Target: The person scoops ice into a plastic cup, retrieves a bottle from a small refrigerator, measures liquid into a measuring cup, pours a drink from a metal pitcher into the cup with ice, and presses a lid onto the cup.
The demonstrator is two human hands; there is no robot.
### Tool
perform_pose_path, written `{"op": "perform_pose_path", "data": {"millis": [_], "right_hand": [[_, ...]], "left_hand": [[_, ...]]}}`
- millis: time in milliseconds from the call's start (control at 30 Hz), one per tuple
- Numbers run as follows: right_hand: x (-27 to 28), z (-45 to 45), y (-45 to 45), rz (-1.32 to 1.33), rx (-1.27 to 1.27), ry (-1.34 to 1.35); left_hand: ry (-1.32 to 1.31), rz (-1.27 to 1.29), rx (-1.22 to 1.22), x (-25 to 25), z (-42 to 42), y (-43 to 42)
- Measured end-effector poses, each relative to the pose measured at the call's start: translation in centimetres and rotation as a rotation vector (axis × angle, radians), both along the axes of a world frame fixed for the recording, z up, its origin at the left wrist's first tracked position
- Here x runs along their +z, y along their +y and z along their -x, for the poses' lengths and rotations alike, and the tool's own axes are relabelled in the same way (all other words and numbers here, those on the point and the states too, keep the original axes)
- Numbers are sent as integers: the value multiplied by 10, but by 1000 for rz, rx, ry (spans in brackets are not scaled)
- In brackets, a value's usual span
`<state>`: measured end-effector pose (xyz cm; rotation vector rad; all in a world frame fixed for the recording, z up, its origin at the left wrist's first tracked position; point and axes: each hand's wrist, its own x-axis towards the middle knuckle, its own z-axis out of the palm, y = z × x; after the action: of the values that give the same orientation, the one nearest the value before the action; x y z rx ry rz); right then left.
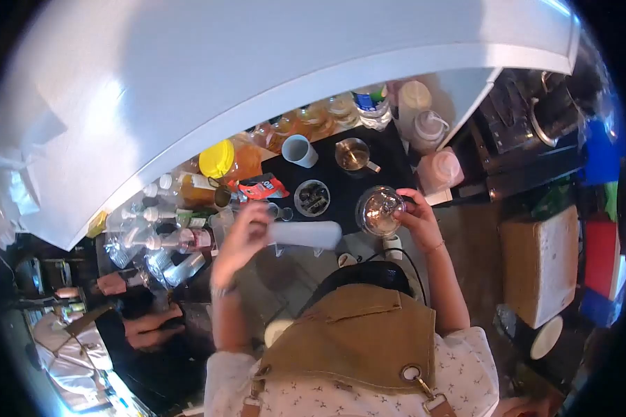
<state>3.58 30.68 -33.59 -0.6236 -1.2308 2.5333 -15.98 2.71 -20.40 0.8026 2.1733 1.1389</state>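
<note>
My left hand (247,236) is closed round the end of a long whitish translucent object (304,234), blurred and lying roughly level. Over the right edge of the black mat, my right hand (419,219) grips the rim of a round clear container (380,211). Between my hands, a clear cup with dark pieces (312,198) rests on the black mat (334,186). Behind it are a grey-white cup (299,151) and a metal jug (352,154). A red packet (261,186) lies beyond my left hand.
A yellow-lidded jar (217,160) and several bottles (181,240) stand at the left. Further bottles, including a pink one (439,169), line the back right. A cardboard box (541,267) is at the right. Another person (69,354) is at the lower left.
</note>
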Motion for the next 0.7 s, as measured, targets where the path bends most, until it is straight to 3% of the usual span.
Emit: {"op": "perform_pose_path", "data": {"millis": [33,100,267,433,600,700], "right_hand": [[1,3,-1,-13,6,-1],[3,9,-3,-53,14,-21],[-4,20,-11,-37,105,-43],[-6,31,-17,-28,165,-91],[-2,43,-17,-34,255,-99],[-5,49,-18,-55,275,-80]], "left_hand": [[-189,-58,30,-20,12,11],[-305,-135,78,-65,36,29],[-231,-21,246,-161,73,34],[-134,-118,250,-166,79,40],[-275,-375,325,-156,84,36],[-291,-273,296,-166,82,29]]}}
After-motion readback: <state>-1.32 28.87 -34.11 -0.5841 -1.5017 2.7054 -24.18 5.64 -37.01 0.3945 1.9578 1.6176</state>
